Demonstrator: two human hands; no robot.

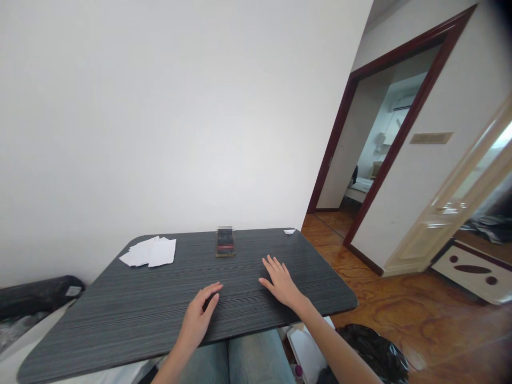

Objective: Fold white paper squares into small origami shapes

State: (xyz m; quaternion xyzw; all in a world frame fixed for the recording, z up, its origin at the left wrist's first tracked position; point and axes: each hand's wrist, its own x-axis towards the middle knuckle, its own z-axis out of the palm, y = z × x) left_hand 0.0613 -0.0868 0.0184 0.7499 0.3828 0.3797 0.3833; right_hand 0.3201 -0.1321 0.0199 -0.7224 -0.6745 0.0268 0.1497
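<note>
Left hand: my left hand [198, 314] rests on the dark grey wood-grain tabletop [116, 314] near its front edge, fingers loosely curled and half open, holding nothing.

Right hand: my right hand [282, 282] lies palm down on the same tabletop, fingers spread wide and empty, with its fingertips pointing toward the far side.

Grip: neither hand has hold of anything; both are open and lie apart, with bare tabletop between them.

Nearest thing: a small dark upright box [225, 245] stands near the far edge of the table, ahead of and between my hands, well out of touch. Its top is blurred, and a red band crosses its front, so I cannot tell exactly what it is.

Also on the table: a loose pile of white paper sheets [150, 252] lies far left, and a small white paper scrap [289, 231] sits at the far right corner.

Around me: my knees in blue jeans [256, 357] show below the table edge. A black plastic bag [372, 354] sits on the wood floor [404, 314] to my right, and beyond it a dark red door frame [406, 133] opens onto another room.
</note>
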